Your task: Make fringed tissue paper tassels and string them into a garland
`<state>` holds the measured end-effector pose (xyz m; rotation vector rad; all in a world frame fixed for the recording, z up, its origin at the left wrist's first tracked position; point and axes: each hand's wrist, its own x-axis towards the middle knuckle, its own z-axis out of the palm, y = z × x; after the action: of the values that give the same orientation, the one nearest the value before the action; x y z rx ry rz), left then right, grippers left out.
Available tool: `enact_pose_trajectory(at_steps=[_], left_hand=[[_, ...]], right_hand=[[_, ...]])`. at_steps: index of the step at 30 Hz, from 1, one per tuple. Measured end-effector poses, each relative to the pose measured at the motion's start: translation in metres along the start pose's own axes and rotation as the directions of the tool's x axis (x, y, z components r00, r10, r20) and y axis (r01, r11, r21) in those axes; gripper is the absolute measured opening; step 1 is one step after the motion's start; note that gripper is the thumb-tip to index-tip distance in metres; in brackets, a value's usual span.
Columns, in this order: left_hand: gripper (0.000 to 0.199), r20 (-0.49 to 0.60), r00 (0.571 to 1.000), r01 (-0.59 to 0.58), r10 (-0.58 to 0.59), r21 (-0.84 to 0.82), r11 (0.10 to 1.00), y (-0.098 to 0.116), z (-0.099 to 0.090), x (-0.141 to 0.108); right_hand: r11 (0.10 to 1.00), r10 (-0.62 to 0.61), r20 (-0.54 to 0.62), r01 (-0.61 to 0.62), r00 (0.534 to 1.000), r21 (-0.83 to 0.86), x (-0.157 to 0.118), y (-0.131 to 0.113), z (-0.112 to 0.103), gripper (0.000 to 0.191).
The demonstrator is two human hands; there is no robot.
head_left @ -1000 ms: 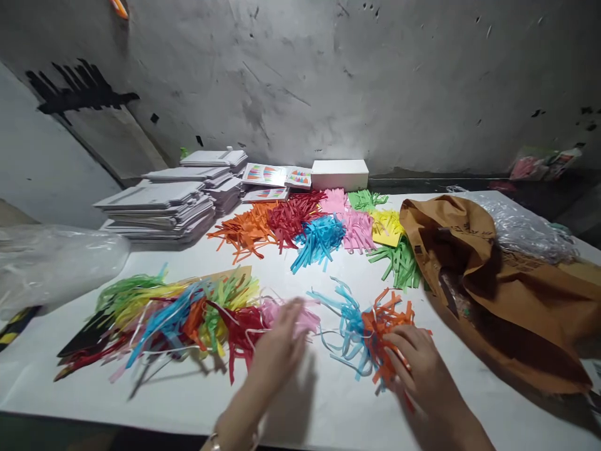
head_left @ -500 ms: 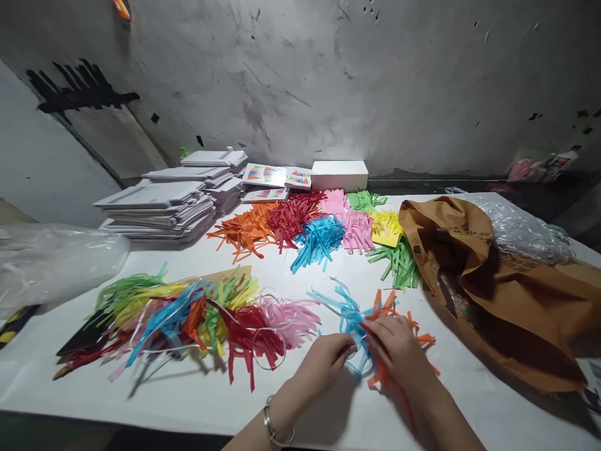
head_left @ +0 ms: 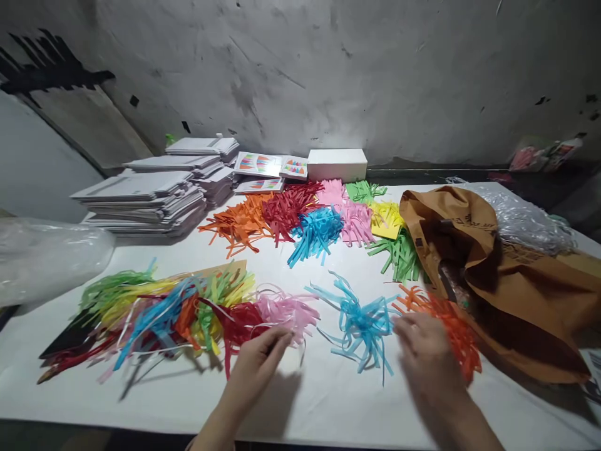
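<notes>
My left hand [head_left: 260, 360] is closed in a pinch above the table, right of a mixed row of paper tassels. A thin white string [head_left: 303, 354] curves by its fingertips; whether the fingers grip it is unclear. A pink tassel [head_left: 284, 313] and a dark red tassel [head_left: 235, 322] lie just behind this hand. Blurred by motion, my right hand [head_left: 422, 347] is over the near left side of an orange tissue fringe [head_left: 457, 332], its fingers mostly hidden. Between both hands a light blue tassel [head_left: 364, 322] lies spread on the white table [head_left: 323, 407].
Cut fringe bundles in orange, red, blue, pink, yellow and green stand along the table's middle. Behind them are a white box [head_left: 337, 165] and stacked white packs [head_left: 141, 200]. A brown bag [head_left: 521, 300] fills the right; clear plastic [head_left: 51, 257] lies left.
The hands have moved apart, the left one leftward and the right one rightward. The light blue tassel now lies free of them. The orange fringe has shifted right, and the view has tilted slightly.
</notes>
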<state>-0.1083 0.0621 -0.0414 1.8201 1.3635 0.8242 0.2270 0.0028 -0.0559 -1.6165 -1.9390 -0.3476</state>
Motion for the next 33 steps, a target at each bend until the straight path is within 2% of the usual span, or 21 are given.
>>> enact_pose_trajectory(at_steps=[1,3,5,8,12,15,19,22,24,26,27,29,31,33], left_hand=[[0.028,0.047,0.998,-0.030,0.030,-0.002,1.000,0.006,0.011,-0.001],[0.028,0.132,0.989,-0.076,0.073,0.022,0.997,0.016,0.031,-0.002],[0.028,0.196,0.976,-0.107,0.094,0.056,0.993,0.022,0.048,-0.002],[0.028,0.263,0.960,-0.124,0.096,0.090,0.988,0.023,0.063,-0.001],[0.028,0.285,0.957,-0.095,0.060,0.109,0.990,0.017,0.070,-0.001],[0.029,0.280,0.959,-0.071,0.050,0.067,0.995,0.017,0.073,-0.003],[0.027,0.250,0.962,-0.109,0.113,-0.030,0.994,0.025,0.079,-0.006],[0.028,0.274,0.934,-0.233,0.230,-0.024,0.972,0.035,0.083,-0.006],[0.023,0.304,0.916,-0.259,0.263,-0.054,0.964,0.041,0.083,-0.004],[0.025,0.307,0.928,-0.170,0.210,-0.152,0.974,0.046,0.081,-0.001],[0.029,0.305,0.938,-0.093,0.163,-0.231,0.968,0.048,0.080,0.000],[0.035,0.319,0.947,0.098,0.045,-0.420,0.902,0.050,0.077,0.001],[0.040,0.393,0.917,0.303,-0.070,-0.570,0.764,0.050,0.076,0.001],[0.045,0.485,0.862,0.460,-0.146,-0.630,0.625,0.050,0.077,0.000]], right_hand=[[0.994,-0.047,0.111,0.036,0.993,0.101,-0.001,-0.016,0.008,0.019],[0.984,-0.082,0.240,0.040,0.967,0.175,-0.003,-0.036,0.022,0.008],[0.991,-0.035,0.267,-0.001,0.963,0.134,-0.007,-0.036,0.030,0.017],[0.996,0.049,0.234,-0.065,0.971,0.060,-0.011,-0.017,0.032,0.029],[0.996,0.058,0.245,-0.074,0.968,0.053,-0.016,-0.005,0.029,0.015],[0.995,0.028,0.263,-0.052,0.964,0.082,-0.017,-0.015,0.033,0.008],[0.990,0.032,0.231,-0.062,0.972,0.124,-0.012,-0.035,0.028,0.014],[0.939,0.012,0.252,-0.097,0.968,0.331,-0.006,-0.051,0.010,0.013],[0.845,0.028,0.311,-0.189,0.950,0.501,-0.002,-0.059,-0.001,0.013],[0.770,0.129,0.334,-0.307,0.934,0.560,0.000,-0.061,-0.006,0.013],[0.769,0.203,0.296,-0.339,0.933,0.542,0.001,-0.060,-0.006,0.013],[0.831,0.320,0.118,-0.338,0.940,0.443,0.002,-0.054,-0.004,0.017],[0.895,0.305,-0.058,-0.265,0.951,0.358,0.003,-0.050,-0.003,0.020],[0.896,0.219,-0.065,-0.174,0.974,0.409,0.005,-0.053,-0.005,0.021]])
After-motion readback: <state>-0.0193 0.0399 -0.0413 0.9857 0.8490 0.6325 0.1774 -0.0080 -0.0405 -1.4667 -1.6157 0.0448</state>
